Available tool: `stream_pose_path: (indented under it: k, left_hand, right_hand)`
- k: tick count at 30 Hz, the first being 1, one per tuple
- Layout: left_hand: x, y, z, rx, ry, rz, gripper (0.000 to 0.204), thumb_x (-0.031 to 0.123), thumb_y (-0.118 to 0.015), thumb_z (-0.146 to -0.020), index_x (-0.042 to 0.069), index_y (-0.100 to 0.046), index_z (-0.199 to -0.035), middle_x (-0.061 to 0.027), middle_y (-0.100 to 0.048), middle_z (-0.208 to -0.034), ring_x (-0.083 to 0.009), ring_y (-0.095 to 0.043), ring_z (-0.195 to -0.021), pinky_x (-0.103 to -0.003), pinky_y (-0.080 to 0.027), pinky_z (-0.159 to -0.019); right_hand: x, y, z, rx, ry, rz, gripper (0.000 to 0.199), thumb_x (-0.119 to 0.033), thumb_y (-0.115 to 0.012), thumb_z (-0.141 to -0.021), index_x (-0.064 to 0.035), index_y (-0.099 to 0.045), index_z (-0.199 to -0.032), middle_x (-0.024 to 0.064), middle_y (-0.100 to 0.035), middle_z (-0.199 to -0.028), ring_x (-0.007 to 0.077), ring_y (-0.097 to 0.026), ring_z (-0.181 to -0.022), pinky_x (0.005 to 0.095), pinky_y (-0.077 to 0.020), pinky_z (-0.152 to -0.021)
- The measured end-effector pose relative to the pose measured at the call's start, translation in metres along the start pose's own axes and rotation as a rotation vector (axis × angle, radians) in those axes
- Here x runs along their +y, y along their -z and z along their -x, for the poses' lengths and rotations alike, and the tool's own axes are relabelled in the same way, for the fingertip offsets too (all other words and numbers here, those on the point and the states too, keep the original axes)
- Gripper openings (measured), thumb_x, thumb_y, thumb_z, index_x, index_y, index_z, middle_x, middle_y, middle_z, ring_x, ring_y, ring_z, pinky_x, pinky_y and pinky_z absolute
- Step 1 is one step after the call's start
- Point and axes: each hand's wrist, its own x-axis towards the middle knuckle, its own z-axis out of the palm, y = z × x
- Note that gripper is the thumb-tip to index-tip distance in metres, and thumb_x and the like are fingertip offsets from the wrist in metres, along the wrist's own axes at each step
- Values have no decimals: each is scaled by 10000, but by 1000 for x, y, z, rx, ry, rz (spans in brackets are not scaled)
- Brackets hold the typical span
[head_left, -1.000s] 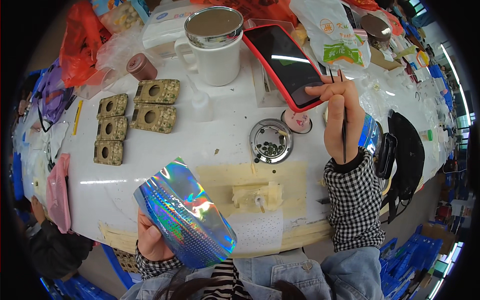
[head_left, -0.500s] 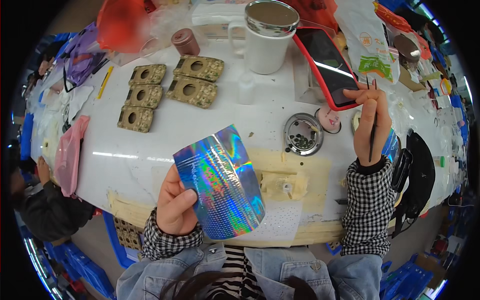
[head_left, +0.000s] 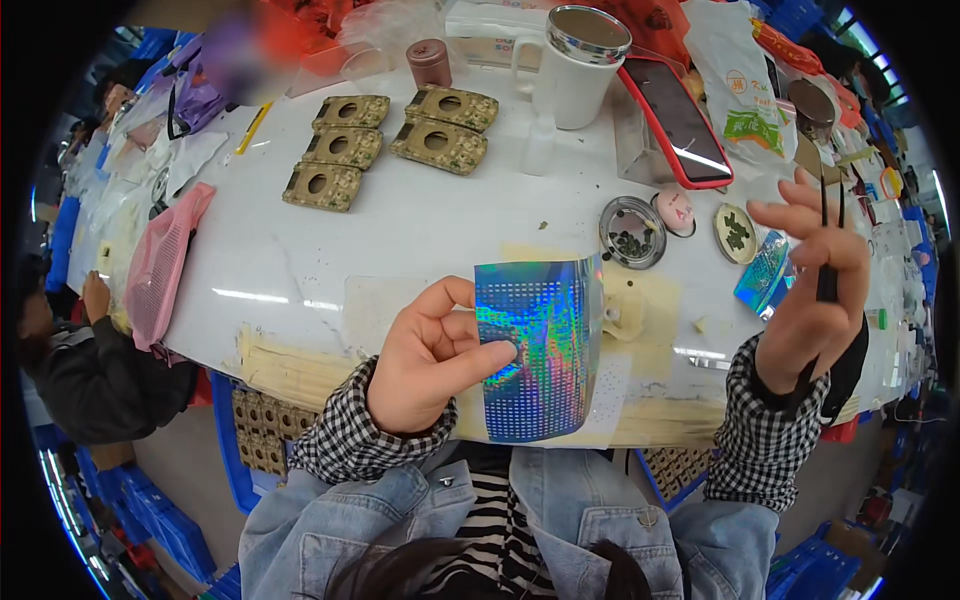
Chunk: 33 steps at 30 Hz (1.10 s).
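My left hand [head_left: 425, 365] pinches the left edge of a shiny holographic sheet [head_left: 540, 350] marked with rows of small shapes, holding it above the table's front edge. At the right, my right hand [head_left: 820, 290] is raised with black tweezers [head_left: 827, 285] in it, their tips pointing away from me and apart, with nothing visible between them. A round clear dish [head_left: 606, 245] with small dark pieces lies between the hands, beside a pink round item [head_left: 675, 212]. Nearer my right hand are a pale round dish [head_left: 723, 242] with green pieces and a blue holographic packet [head_left: 765, 275].
Several camouflage-patterned parts [head_left: 440, 145] lie at the far left, near a brown jar [head_left: 430, 65]. Beyond stand a white mug [head_left: 575, 90] and a red-cased phone [head_left: 680, 125]. A yellowish taped block [head_left: 624, 308] sits behind the sheet. A co-worker [head_left: 110, 385] is at left.
My right hand has left the phone and moved right and nearer with the tweezers. My left hand has moved right, turning the sheet more upright. The view has shifted.
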Motion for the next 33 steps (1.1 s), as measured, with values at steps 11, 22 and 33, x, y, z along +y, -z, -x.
stream_pose_path:
  k: [11, 22, 33]
  left_hand:
    - [-4, -15, 18, -32, 81, -112, 354, -38, -613, -871, 16, -426, -1166, -103, -685, -993, -117, -644, -925, -251, -514, -824]
    - [-13, -25, 23, 0, 117, -92, 387, -19, -621, -867, 0, -394, -1180, -149, -685, -961, -143, -660, -895, -253, -521, -786]
    - [-15, -35, 21, 4, 161, -92, 420, -24, -616, -865, -11, -377, -1211, -153, -683, -958, -142, -658, -893, -258, -529, -763]
  right_hand:
    - [-89, -27, 72, -434, 28, -302, 722, -723, -501, -736, -65, -574, -1024, 201, -666, -1053, 381, -592, -1013, 515, -453, -923]
    - [-105, -37, 101, -239, -145, -245, 417, -124, -800, -710, 6, -614, -1060, 172, -684, -980, 326, -655, -1009, 444, -532, -888]
    - [-99, -41, 110, -156, -149, -285, 349, 78, -745, -707, 32, -622, -1031, 173, -671, -959, 317, -669, -972, 458, -544, -887]
